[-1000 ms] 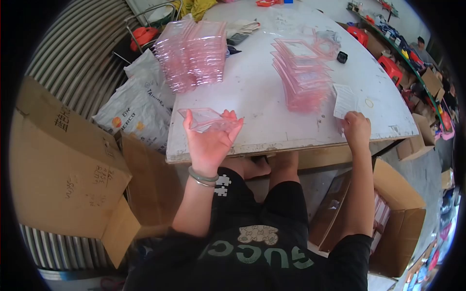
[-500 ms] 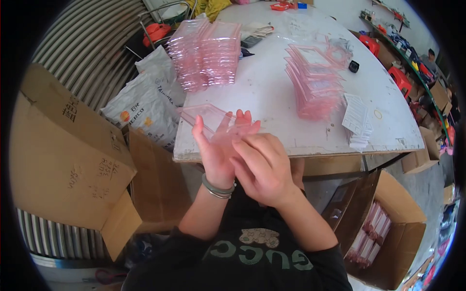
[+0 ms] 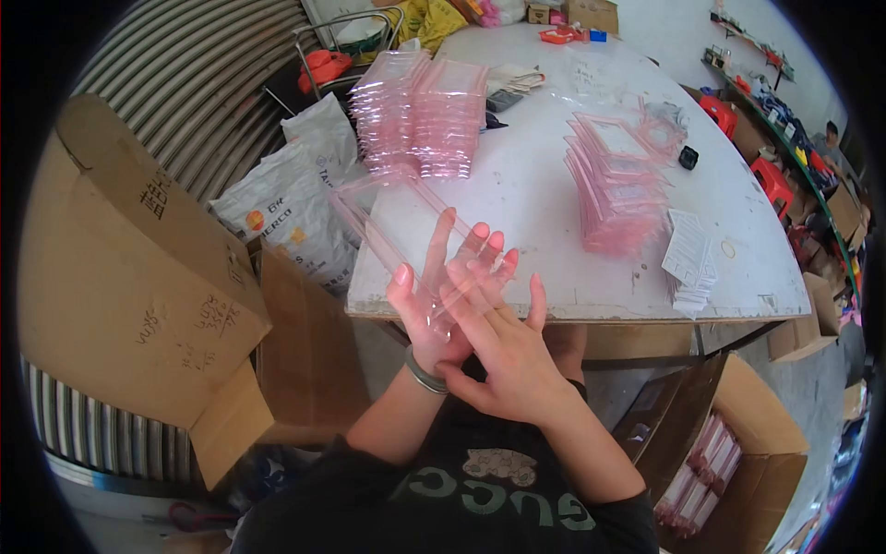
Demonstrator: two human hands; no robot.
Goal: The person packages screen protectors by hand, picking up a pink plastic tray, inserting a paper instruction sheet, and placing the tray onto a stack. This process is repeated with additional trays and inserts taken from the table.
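Far out to the left of my fingers looms a big cardboard box (image 3: pixel 138 268), and nearer in, white printed sacks (image 3: pixel 286 189) slump against the table (image 3: pixel 531 198). Now my left hand (image 3: pixel 432 314): it's palm up with the fingers stretched long and spread. A clear pink pouch (image 3: pixel 392 226) lies along them, its far end sticking out past my fingertips toward the sacks. My thumb sits against its near edge, so I'm holding it pinned rather than clenched. That flat support, I'd say, keeps the soft plastic from folding. There's a bangle (image 3: pixel 421 373) on that wrist.

Straight beyond my fingertips, a tall stack of pink pouches (image 3: pixel 420 115) sits on the tabletop. Moving right, my right hand (image 3: pixel 506 365) lies over the top, fingers open and flat across the pouch's near end, above my left palm, thumb cocked up and free. It grips nothing I can see, and I can't tell whether anything is tucked beneath those fingers.

Further right, well apart from my fingers, a slanting row of pink pouches (image 3: pixel 616 194) leans like toppled dominoes. Just past it a small pile of white cards (image 3: pixel 690 258) sits near the table edge, handy for the right hand by the look of it. Down right, below the table, an open carton (image 3: pixel 738 462) shows more pink packs.
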